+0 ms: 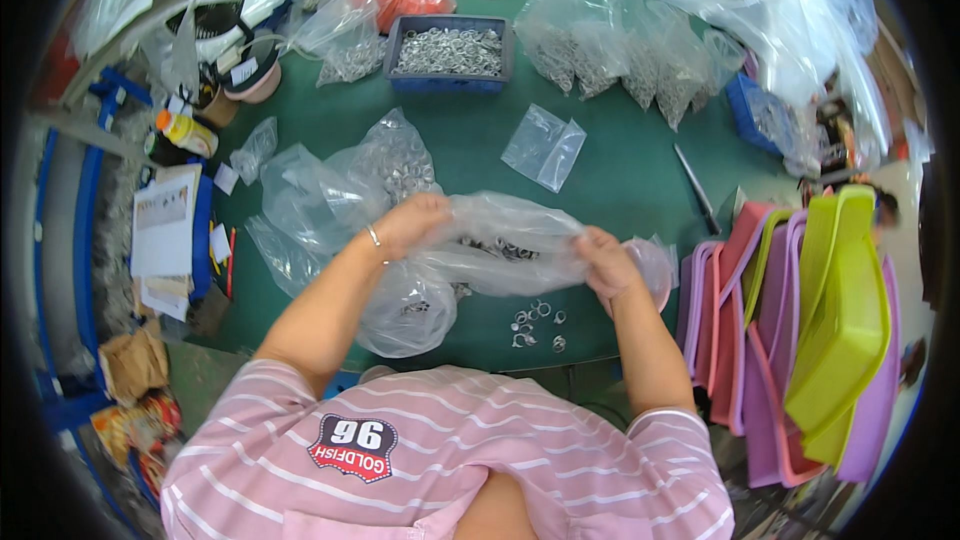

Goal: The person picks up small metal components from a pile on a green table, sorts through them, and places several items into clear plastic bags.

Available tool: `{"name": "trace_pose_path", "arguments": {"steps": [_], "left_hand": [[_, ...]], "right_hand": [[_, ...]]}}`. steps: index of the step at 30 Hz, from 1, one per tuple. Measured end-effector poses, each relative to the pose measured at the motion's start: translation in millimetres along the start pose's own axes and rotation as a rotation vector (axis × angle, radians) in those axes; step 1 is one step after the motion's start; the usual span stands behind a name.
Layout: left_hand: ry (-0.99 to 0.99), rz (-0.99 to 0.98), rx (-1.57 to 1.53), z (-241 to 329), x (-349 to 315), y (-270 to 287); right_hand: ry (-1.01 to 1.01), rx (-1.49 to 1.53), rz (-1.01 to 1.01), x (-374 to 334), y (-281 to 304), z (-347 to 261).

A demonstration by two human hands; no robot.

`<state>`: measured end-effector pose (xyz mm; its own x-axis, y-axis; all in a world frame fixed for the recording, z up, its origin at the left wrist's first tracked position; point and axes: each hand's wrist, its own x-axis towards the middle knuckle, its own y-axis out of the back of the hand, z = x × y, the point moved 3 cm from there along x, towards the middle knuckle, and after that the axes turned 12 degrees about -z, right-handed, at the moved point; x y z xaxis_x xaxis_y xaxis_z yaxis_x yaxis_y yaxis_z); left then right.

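Note:
A clear plastic bag (500,215) is stretched between my two hands above the green table, with small dark metal rings (505,248) showing through it. My left hand (418,222), with a bracelet at the wrist, grips one end, its fingers somewhat blurred. The other end is pinched in my right hand (606,265), beside a pink bowl (652,272). Several loose metal rings (538,312) lie near the table's front edge. Beside my left hand rests a clear bag of metal pieces (400,160), and another clear bag (410,315) lies below it.
At the back stands a blue bin (448,80) full of metal rings, with filled bags (655,65) to its right. A flat plastic bag (543,147) and a knife-like tool (697,188) lie mid-table. Colourful plastic trays (835,340) stack at right; papers (165,225) sit at left.

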<state>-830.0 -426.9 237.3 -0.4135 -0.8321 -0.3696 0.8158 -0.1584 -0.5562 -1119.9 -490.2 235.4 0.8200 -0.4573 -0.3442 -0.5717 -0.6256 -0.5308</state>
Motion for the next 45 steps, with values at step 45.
{"name": "trace_pose_path", "arguments": {"steps": [45], "left_hand": [[-0.136, 0.556, 0.718, -40, -11, 53]], "right_hand": [[-0.073, -1.504, 0.382, 447, 200, -169]]}}
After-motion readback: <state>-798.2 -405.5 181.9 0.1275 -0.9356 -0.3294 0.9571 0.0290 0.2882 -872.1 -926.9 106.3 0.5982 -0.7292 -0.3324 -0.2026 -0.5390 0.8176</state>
